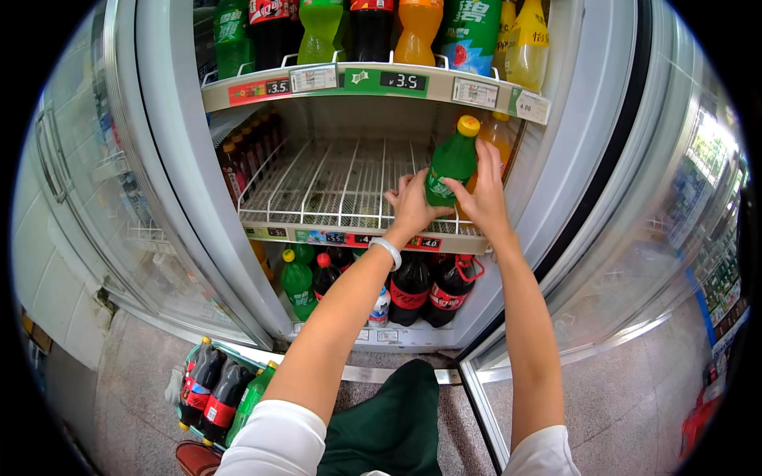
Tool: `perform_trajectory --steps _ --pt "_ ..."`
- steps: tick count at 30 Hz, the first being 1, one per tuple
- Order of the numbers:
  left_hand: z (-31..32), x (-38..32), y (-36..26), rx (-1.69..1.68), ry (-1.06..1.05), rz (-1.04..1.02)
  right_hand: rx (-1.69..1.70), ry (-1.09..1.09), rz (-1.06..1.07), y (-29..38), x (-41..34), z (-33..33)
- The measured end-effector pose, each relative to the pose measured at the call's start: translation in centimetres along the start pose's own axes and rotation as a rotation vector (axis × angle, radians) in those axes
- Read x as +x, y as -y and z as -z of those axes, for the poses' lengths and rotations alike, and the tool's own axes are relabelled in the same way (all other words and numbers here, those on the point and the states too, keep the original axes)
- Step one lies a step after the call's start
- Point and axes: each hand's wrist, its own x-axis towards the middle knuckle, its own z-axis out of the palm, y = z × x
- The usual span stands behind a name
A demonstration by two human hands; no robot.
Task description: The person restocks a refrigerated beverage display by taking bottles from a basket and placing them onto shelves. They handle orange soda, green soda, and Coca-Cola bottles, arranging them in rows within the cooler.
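Note:
A green plastic Sprite bottle (455,156) with a yellow cap is tilted slightly to the right, over the right end of the fridge's middle wire shelf (339,184). My left hand (415,205) grips its lower left side. On the other side, my right hand (485,193) has its thumb across the label and its fingers along the bottle's right edge. Just behind it stands an orange drink bottle (497,134), partly covered by my right hand. Whether the green bottle's base touches the shelf cannot be seen clearly.
Soda bottles fill the upper shelf (262,95); cola bottles (411,291) stand below. A teal crate (247,352) of soda bottles sits on the floor at left. The open glass door (595,256) is at right, with a white fridge post (196,178) at left.

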Motion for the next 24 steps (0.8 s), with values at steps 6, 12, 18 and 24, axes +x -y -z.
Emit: perform_trajectory --steps 6,12,18,24 --pt "-0.1 2.2 0.3 0.087 0.151 0.155 0.011 0.052 -0.16 -2.0 2.1 -1.0" --pt "-0.2 3.4 -0.1 0.156 0.195 0.271 -0.224 0.172 -0.248 -2.8 4.4 -3.0" --pt "-1.0 4.2 -0.1 0.22 0.096 0.315 -0.31 0.313 -0.345 -3.3 6.3 -5.0" --pt "-1.6 5.3 -0.2 0.224 0.075 0.367 -0.284 0.281 -0.386 -5.4 6.6 -6.3"
